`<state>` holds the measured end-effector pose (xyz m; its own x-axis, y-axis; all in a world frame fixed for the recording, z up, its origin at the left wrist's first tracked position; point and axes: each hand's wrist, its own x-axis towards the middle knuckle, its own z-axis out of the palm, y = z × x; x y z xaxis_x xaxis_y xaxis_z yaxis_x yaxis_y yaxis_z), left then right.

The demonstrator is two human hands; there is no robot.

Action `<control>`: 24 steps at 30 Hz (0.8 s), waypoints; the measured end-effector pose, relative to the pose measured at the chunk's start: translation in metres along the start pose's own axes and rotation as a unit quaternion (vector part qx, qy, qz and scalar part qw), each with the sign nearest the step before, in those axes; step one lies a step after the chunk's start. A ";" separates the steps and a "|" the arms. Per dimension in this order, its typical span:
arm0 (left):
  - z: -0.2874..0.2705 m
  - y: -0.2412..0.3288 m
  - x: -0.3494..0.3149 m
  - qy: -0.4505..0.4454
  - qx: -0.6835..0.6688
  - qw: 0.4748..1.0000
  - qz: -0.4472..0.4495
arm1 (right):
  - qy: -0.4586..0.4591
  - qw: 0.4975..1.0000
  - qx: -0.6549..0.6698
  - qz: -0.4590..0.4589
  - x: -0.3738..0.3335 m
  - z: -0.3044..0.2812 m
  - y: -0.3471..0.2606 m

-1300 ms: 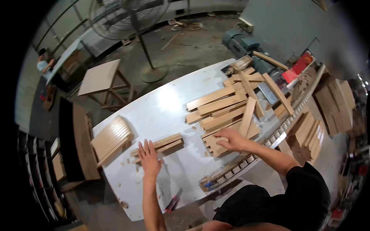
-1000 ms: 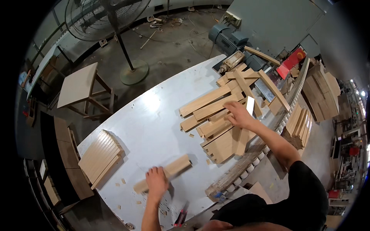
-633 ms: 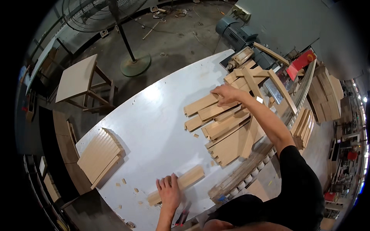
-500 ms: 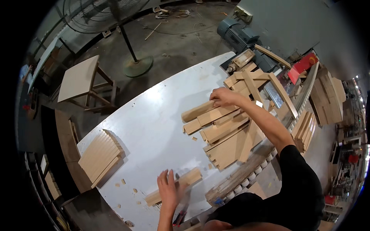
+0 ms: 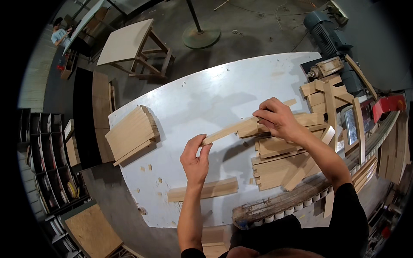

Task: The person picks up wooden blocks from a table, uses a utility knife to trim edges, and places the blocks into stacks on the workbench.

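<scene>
A narrow wooden strip (image 5: 227, 131) is held over the white table, its near-left end pinched between the thumb and fingers of my left hand (image 5: 195, 160). Farther along, my right hand (image 5: 277, 118) grips the same strip from above, and its far end pokes out beyond the fingers. Below and beside my right hand lies a loose pile of wooden boards (image 5: 275, 171), some with notched ends. A single short board (image 5: 219, 188) rests on the table beside my left forearm.
On the left of the white table (image 5: 185, 103) sits a neat stack of boards (image 5: 130, 134), with small wood chips nearby. A motor (image 5: 325, 32) and crossed wood pieces occupy the far right. A worn beam (image 5: 279, 202) runs along the near edge. Another person (image 5: 60, 35) is at the far left.
My right hand has lifted the strip off the pile and brought it leftward. My left hand has risen from near the short board and taken the strip's end. The view has shifted.
</scene>
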<state>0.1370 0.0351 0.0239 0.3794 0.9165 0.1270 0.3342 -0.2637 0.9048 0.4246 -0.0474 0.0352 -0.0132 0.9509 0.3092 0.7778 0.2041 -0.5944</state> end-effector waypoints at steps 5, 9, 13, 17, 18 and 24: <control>-0.005 0.013 -0.003 -0.005 0.010 1.000 0.025 | 0.011 1.000 -0.008 -0.019 -0.003 -0.008 -0.006; -0.005 0.015 -0.002 -0.003 0.005 1.000 0.028 | 0.020 0.999 -0.034 -0.036 -0.002 -0.012 -0.007; -0.007 0.014 -0.003 -0.004 0.002 1.000 0.015 | 0.026 0.997 -0.057 -0.049 0.000 -0.012 -0.010; -0.007 0.012 -0.004 0.005 0.017 1.000 0.021 | 0.052 0.990 -0.101 -0.088 0.001 -0.009 -0.014; -0.007 0.014 -0.004 0.005 0.027 0.999 0.026 | 0.046 0.987 -0.124 -0.089 0.001 -0.009 -0.016; -0.018 0.024 -0.007 0.006 0.064 0.998 0.025 | 0.052 0.984 -0.128 -0.109 0.004 -0.009 -0.024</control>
<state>0.1265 0.0278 0.0524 0.3876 0.9047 0.1766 0.4223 -0.3446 0.8384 0.4115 -0.0506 0.0574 -0.1434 0.8591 0.4913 0.8967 0.3228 -0.3029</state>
